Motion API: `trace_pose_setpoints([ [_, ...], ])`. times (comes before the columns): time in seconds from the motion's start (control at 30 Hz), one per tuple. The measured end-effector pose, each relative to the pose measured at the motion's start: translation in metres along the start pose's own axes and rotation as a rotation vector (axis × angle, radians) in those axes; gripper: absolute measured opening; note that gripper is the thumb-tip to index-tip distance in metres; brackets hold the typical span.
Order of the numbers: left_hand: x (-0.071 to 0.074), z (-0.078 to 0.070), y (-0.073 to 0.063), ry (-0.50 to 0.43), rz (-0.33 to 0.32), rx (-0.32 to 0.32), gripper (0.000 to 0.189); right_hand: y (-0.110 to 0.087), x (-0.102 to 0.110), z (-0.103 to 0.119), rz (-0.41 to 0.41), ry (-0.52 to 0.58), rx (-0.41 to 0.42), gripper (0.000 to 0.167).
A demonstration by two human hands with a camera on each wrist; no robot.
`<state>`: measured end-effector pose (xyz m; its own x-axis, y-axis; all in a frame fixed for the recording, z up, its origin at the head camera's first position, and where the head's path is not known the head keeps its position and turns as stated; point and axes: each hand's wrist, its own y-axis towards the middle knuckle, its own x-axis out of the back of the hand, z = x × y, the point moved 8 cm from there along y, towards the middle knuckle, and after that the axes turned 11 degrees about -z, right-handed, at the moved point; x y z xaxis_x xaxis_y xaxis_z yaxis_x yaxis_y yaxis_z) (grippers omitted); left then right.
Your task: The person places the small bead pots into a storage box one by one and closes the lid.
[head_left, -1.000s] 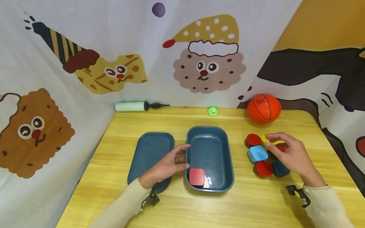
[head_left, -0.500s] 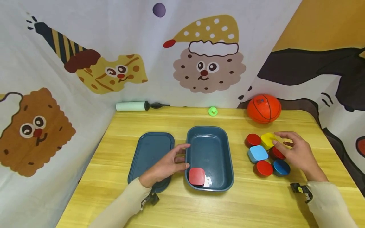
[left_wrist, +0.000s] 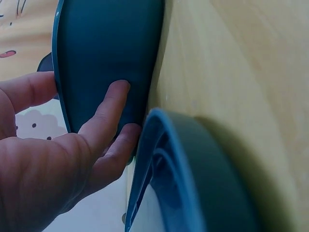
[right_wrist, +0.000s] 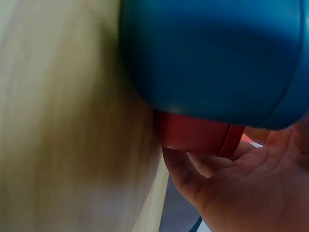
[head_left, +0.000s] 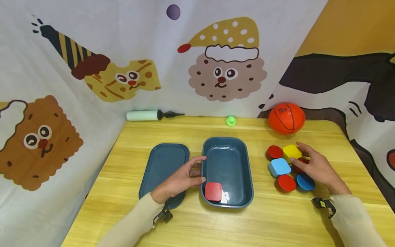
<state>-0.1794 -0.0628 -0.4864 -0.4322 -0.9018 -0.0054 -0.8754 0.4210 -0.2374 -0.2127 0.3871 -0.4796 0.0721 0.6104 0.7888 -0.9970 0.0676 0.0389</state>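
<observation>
Head view, centre of frame: the person's left hand [head_left: 180, 178] rests at the left wall of the dark teal box [head_left: 227, 151], fingers fairly straight & relaxed, fingertips touching the box's outer side. Nothing grasped. Left wrist view confirms: fingers [left_wrist: 104, 123] lie flat against the box wall [left_wrist: 108, 53], w/ the rim of the teal lid [left_wrist: 193, 179] just beside them at lower centre. In the head view the lid [head_left: 163, 163] lies flat, left of the box, partly under the left wrist.

Inside the box, lower left corner: a red square piece [head_left: 213, 191], lying flat on the floor of the box.

Right side of the head view: right hand [head_left: 318, 168] sits over a cluster of small pieces, fingers curled round a red round piece [head_left: 297, 168] that is mostly hidden by the hand. Right wrist view shows that red piece [right_wrist: 193, 135] against the fingers & palm, so the hand grasps it; a dark blue round piece [right_wrist: 212, 58] fills the upper part of that view, touching it. Head view: the blue round piece [head_left: 305, 181] lies just below the hand.

Rest of cluster, touching or nearly so: yellow square piece [head_left: 291, 151] by the fingertips, light blue square piece [head_left: 279, 166] left of the hand, one red round piece [head_left: 274, 151] at upper left, another [head_left: 285, 182] at lower left.

Back of the wooden table [head_left: 216, 223], upper part of frame: pale green pump [head_left: 148, 115] at left, small green duck toy [head_left: 230, 120] at centre, orange basketball [head_left: 286, 118] at right.
</observation>
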Motion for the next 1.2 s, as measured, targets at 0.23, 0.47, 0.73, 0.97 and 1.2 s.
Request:
trace_pose_setpoints([
  [0.23,0.000,-0.001,0.000,-0.003,0.003,0.001,0.079,0.002,-0.003,-0.004,0.014,-0.037,-0.010,0.082],
  [0.47,-0.001,0.001,0.001,-0.009,0.005,0.003,0.079,0.001,0.003,-0.004,-0.035,-0.038,0.010,0.077],
  [0.73,0.001,0.004,0.001,-0.002,-0.005,0.010,0.078,0.001,0.013,0.000,-0.066,-0.008,0.003,0.077],
  [0.97,0.002,0.003,0.001,0.007,-0.004,0.019,0.079,-0.005,0.028,0.011,-0.119,0.016,0.009,0.075],
  [1.2,0.002,0.003,0.001,0.000,-0.006,0.015,0.079,-0.015,0.033,0.044,-0.168,0.042,0.150,0.070],
])
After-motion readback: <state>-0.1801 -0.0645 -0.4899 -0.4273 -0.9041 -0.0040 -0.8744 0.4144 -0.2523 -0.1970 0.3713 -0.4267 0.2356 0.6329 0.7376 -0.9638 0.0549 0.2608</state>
